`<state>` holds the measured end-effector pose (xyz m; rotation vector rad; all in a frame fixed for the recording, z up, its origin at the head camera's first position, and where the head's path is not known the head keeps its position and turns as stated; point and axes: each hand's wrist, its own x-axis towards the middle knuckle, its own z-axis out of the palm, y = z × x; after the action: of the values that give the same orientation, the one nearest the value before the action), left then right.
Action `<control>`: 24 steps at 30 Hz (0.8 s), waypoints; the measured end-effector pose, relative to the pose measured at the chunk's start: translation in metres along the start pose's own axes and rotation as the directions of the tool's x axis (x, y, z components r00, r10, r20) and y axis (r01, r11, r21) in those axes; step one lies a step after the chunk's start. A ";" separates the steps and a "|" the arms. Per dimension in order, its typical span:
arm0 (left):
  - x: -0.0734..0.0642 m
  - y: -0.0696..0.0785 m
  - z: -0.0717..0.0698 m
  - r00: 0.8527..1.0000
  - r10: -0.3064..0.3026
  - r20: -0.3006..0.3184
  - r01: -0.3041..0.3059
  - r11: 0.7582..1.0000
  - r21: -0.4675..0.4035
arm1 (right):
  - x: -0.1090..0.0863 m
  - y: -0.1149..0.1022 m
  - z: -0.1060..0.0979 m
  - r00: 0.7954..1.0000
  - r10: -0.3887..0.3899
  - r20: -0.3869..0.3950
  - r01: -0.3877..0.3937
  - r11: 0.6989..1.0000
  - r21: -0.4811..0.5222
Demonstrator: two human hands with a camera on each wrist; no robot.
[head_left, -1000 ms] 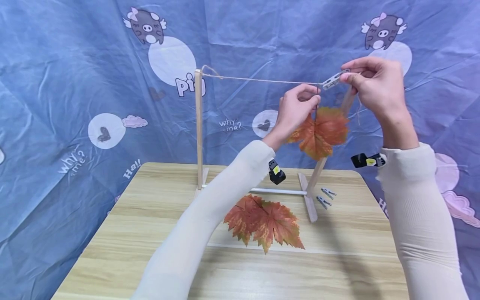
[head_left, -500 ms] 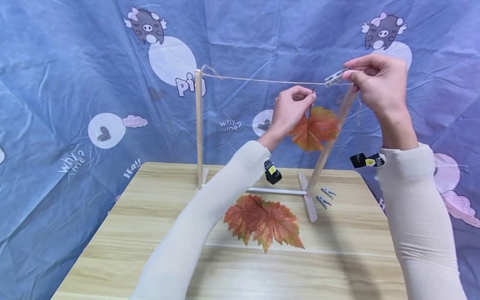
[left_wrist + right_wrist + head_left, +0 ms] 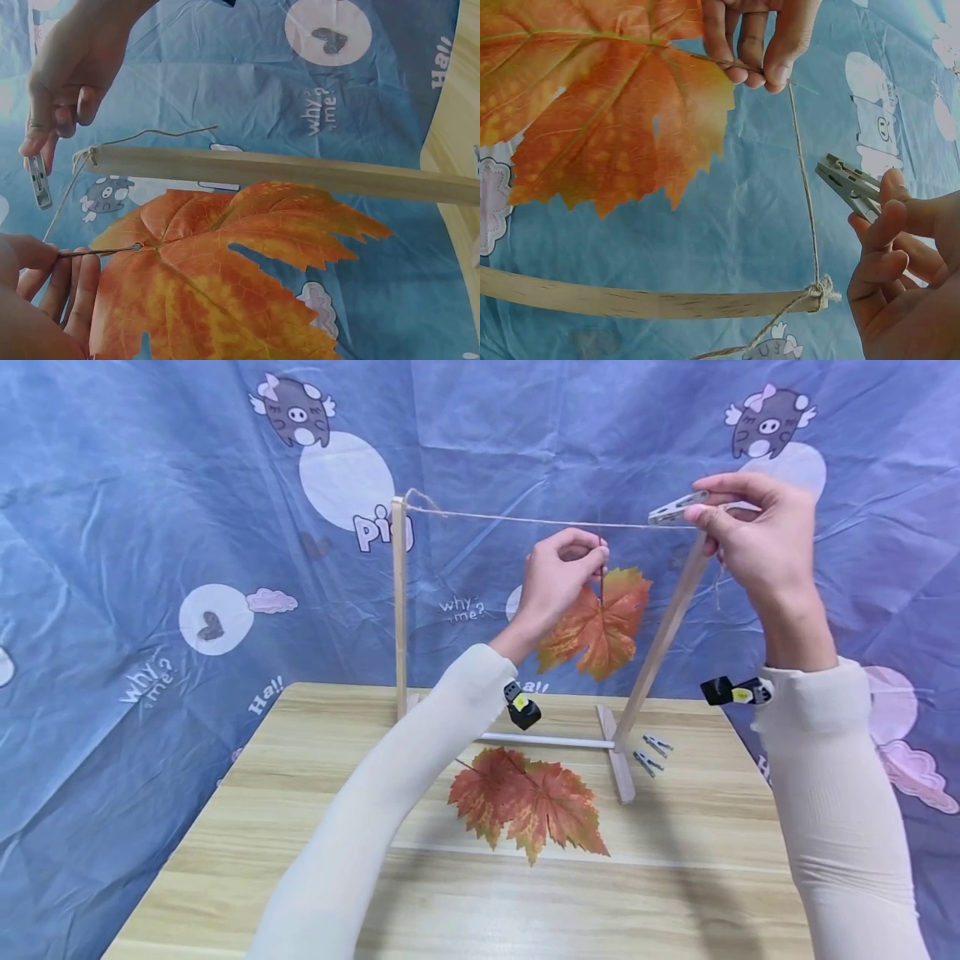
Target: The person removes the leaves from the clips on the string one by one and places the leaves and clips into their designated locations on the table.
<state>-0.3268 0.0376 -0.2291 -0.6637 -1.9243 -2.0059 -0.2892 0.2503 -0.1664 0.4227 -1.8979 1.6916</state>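
My left hand (image 3: 558,572) pinches the thin stem of an orange artificial maple leaf (image 3: 603,627), which hangs below the fingers. The stem's top crosses the twine (image 3: 510,518) strung between two wooden posts. To the right, my right hand (image 3: 757,527) holds a grey clothespin (image 3: 675,510) by its handle end, its nose pointing left, close to the twine near the right post (image 3: 667,635). In the right wrist view the clothespin (image 3: 851,184) is apart from the twine (image 3: 802,172). The left wrist view shows the leaf (image 3: 202,277) broadside, its stem between thumb and fingers.
Two overlapping red-orange leaves (image 3: 528,802) lie on the wooden table (image 3: 300,827). Two more clothespins (image 3: 648,764) lie beside the right foot of the stand. A white rod (image 3: 547,741) joins the posts low down; the left post (image 3: 400,610) stands behind my left arm.
My left hand has moved left along the twine with the leaf. My right hand stays near the right post, the clothespin now slightly higher and tilted less.
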 end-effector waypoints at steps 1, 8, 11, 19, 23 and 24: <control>-0.001 0.000 -0.001 1.000 -0.002 0.002 0.002 1.000 -0.011 | -0.001 0.001 0.000 1.000 0.004 0.004 -0.004 1.000 0.018; -0.006 0.001 -0.011 1.000 0.003 0.000 -0.003 0.997 -0.081 | -0.007 0.005 0.004 1.000 -0.019 0.016 0.017 0.996 0.088; -0.009 0.002 -0.016 1.000 0.002 -0.003 -0.002 0.995 -0.101 | -0.012 0.005 0.005 1.000 -0.022 0.015 0.020 0.995 0.102; -0.025 0.002 -0.030 1.000 -0.018 -0.010 0.016 0.988 -0.157 | -0.032 0.004 0.008 0.999 -0.032 0.007 0.031 0.992 0.125; -0.034 -0.001 -0.039 0.999 -0.036 -0.021 0.032 0.985 -0.167 | -0.043 0.006 0.010 0.998 -0.055 0.010 0.053 0.989 0.139; -0.036 -0.002 -0.041 0.999 -0.040 -0.023 0.036 0.985 -0.169 | -0.046 0.007 0.011 0.998 -0.061 0.012 0.059 0.988 0.142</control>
<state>-0.3023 -0.0069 -0.2489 -0.6410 -1.7793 -2.2075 -0.2584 0.2351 -0.1999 0.5449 -1.7646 1.7944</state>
